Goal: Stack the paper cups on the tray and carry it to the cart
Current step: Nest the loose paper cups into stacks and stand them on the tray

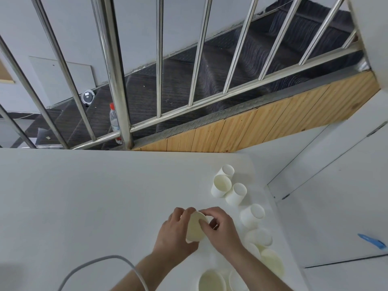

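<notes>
low in the frame, more paper cups (212, 280) stand open-mouthed on the white table (84, 196). just above centre-bottom, the left hand (176, 232) wraps its fingers round a paper cup (196, 227) — the right hand (220, 229) pinches its rim. further cups (222, 183) lie toward the right; beyond, a steel railing (117, 80).

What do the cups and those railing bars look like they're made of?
Cup, in both hands: thin matte white paper, probably, with a cream inside and rolled rim. Railing bars: polished metal, likely stainless steel, going by the bright streaky reflections.
</notes>
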